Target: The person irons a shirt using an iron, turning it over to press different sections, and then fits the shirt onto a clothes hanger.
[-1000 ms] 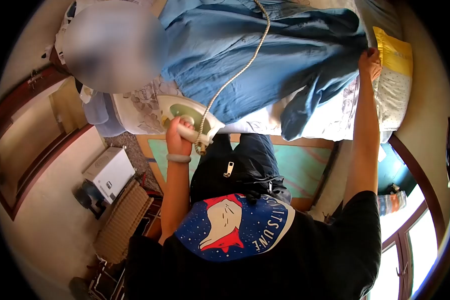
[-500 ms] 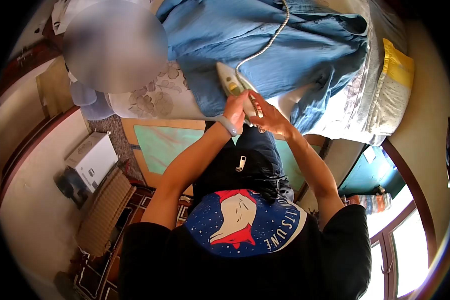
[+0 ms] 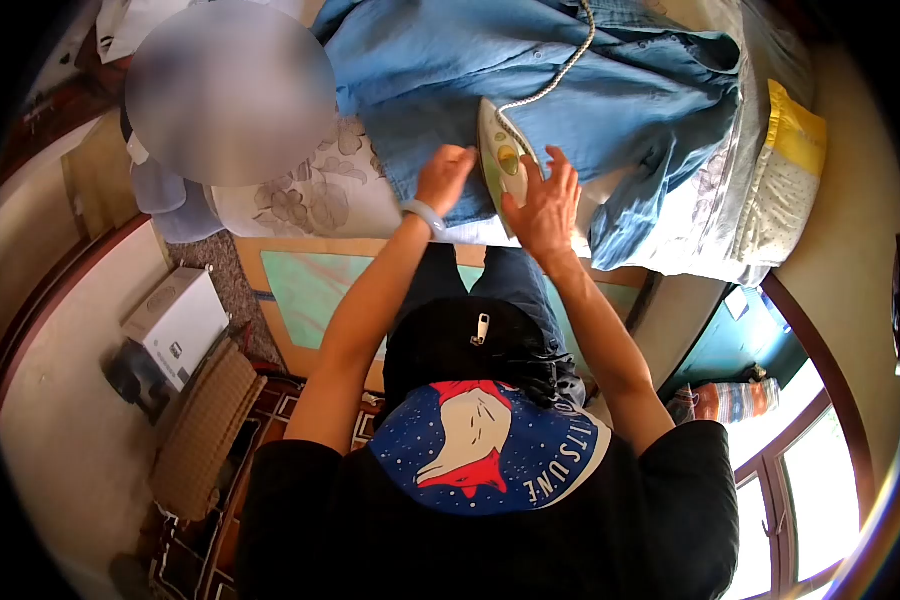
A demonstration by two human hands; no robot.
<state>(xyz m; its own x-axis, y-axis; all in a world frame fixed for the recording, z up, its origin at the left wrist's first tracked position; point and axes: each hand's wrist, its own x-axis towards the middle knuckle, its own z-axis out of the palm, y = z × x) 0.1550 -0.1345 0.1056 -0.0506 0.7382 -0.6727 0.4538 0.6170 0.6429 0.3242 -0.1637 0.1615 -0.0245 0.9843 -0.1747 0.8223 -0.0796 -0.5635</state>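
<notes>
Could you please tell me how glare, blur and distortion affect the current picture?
Head view: the window is blown out white and the bedsheet below the shirt looks very bright; head view: a round blur hides the upper left; head view: wide-angle distortion curves lines near the edges, with black corners; head view: the iron looks reasonably clear.
</notes>
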